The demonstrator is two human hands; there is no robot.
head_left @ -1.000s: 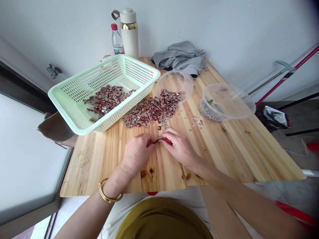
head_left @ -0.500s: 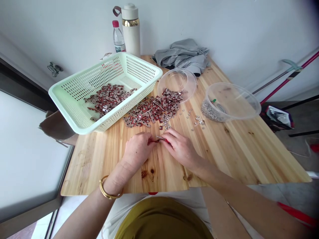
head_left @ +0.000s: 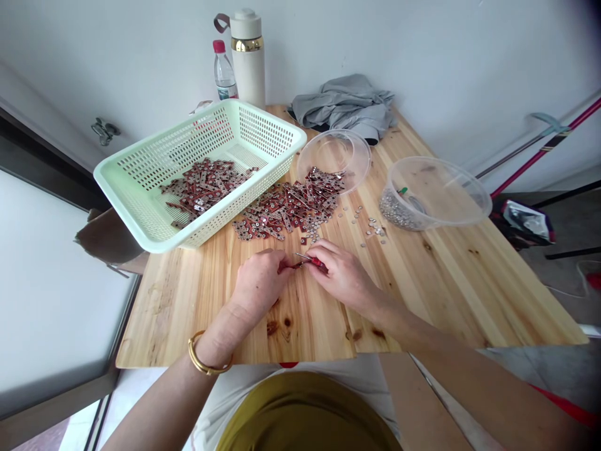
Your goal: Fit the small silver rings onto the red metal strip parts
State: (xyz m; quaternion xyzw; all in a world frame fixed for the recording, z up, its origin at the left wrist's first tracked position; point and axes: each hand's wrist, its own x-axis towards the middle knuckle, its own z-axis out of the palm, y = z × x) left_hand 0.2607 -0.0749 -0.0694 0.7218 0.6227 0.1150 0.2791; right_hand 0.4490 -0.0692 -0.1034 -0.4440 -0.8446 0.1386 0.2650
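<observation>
Wood table (head_left: 446, 275): two hands, one basket (head_left: 141, 188), two bowls.

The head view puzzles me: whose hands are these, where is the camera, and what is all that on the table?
The camera sits on a person's head, looking down at their own two bare hands. The left hand pinches a small reddish strip; the right hand holds a thin red-handled tool against it. On the wooden table lie a loose pile of reddish strips, a green basket holding more, and a clear bowl of tiny metal bits. Bottles and a grey cloth stand behind.
</observation>
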